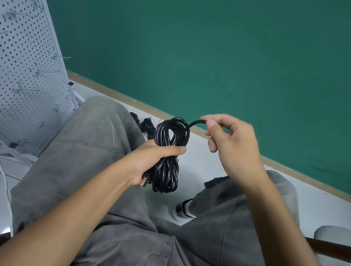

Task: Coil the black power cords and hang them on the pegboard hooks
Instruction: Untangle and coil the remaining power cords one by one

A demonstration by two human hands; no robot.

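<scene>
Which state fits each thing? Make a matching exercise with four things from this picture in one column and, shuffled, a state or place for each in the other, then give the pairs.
Things
1. left hand
2. right hand
3. pegboard
4. spare cords

States
A. stands at the far left, hooks bare
B. pinches the cord's free end
C. lie on the floor past the knee
D. grips the middle of the coiled cord

Pairs: 1-D, 2-B, 3-A, 4-C

The left hand point(154, 159) grips a coiled black power cord point(168, 154) around its middle. The right hand point(230, 146) pinches the cord's free end just beside the coil top. More black cords point(145, 126) lie on the floor beyond the left hand; the pegboard point(14, 56) stands far left.
</scene>
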